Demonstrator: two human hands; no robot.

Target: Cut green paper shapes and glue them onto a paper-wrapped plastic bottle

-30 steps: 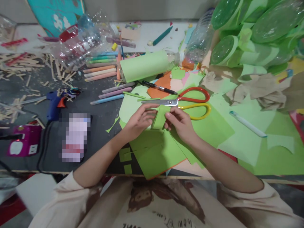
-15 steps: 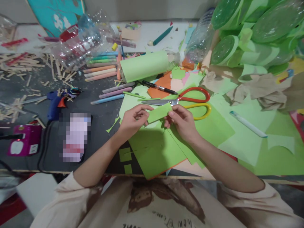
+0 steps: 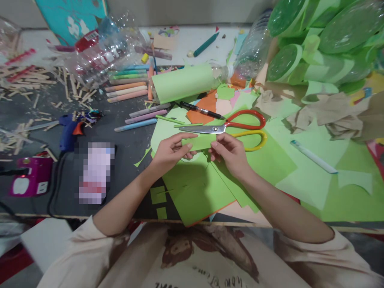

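ok so the green paper strip (image 3: 200, 142) mid-frame went from steep to slanted, now it's almost level

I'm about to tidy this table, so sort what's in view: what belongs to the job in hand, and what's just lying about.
Likely part of the job:
green paper strip, held between left hand and right hand
scissors, just beyond the strip
green sheets, below the hands

Apparently just lying about:
phone
wooden sticks
teal marker
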